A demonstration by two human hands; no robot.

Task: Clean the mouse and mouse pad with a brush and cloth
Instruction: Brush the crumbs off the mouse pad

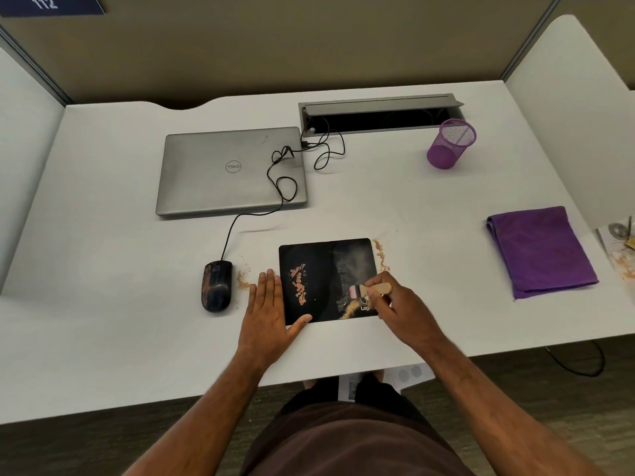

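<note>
Right hand (395, 300) pinches a wooden brush (369, 290), bristles on the black mouse pad (326, 280) beside partial "Log" lettering; left hand (271, 310) lies flat, thumb on the pad's near-left corner. Mouse (216, 285) sits left of that hand; folded purple cloth (541, 250) well right. Purple mesh cup (450, 144), contents unclear, far behind the grip; laptop (232, 171) reads Dell.

Mouse (216, 286) flanks the pad (326, 280) — bare desk (436, 214) toward cloth (541, 250).

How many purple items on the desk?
2: a purple mesh metal pen cup at the far right near the cable tray, and a folded purple cloth at the right edge. None look hidden.
</note>
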